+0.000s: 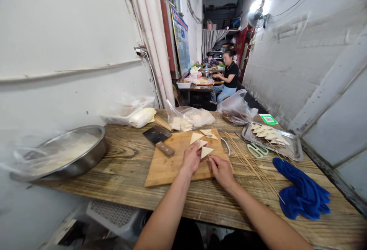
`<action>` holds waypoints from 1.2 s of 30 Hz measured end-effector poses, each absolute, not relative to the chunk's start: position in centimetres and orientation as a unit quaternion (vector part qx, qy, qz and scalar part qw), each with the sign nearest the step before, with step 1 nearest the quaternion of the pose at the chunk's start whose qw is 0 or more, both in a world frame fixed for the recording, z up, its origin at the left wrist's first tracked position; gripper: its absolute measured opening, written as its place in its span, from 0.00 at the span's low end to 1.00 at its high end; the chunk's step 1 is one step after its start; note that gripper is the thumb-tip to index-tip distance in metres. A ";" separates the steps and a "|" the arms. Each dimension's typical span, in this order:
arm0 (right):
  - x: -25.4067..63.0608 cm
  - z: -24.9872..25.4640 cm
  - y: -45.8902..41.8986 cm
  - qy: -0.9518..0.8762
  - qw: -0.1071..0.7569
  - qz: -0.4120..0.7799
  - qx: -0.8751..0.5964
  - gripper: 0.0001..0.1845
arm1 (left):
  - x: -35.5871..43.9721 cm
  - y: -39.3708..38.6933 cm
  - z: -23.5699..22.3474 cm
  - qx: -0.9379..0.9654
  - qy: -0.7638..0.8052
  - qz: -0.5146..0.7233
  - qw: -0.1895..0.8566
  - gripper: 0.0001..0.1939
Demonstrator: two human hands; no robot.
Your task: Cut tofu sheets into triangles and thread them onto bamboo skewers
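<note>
My cutting board lies near the bench's front edge, a cleaver over its far-left corner, cut pieces towards its far edge. A basin stands left; skewers lie right, then a tray by the right edge. Bags, hazy inside, sit behind.

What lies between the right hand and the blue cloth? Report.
Loose skewers lie between the right hand and the blue cloth, in the head view.
</note>
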State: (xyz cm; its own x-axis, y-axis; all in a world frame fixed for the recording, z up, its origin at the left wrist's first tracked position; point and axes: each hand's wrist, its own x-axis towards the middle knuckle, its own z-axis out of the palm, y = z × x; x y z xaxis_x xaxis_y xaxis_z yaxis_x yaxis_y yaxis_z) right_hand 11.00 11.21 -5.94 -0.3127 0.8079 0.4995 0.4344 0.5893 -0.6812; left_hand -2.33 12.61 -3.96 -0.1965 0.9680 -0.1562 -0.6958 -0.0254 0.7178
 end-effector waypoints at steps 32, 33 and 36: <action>11.1 -5.9 11.2 -0.804 0.396 0.239 -0.374 0.14 | -4.2 13.2 -3.3 0.144 0.358 0.749 0.538 0.06; 11.1 -6.0 11.2 -0.806 0.394 0.242 -0.370 0.14 | -4.2 13.3 -3.3 0.141 0.359 0.750 0.537 0.06; 11.1 -5.9 11.3 -0.810 0.389 0.244 -0.364 0.14 | -4.3 13.4 -3.4 0.132 0.370 0.749 0.534 0.05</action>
State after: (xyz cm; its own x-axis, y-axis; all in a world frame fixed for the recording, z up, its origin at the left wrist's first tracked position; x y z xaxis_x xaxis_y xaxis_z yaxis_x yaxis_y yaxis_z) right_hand 11.15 11.25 -5.95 -0.4323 0.7794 0.4535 0.3989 0.6163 -0.6790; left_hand -4.28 13.38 -3.42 -0.3951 0.8972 -0.1974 -0.7015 -0.1559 0.6954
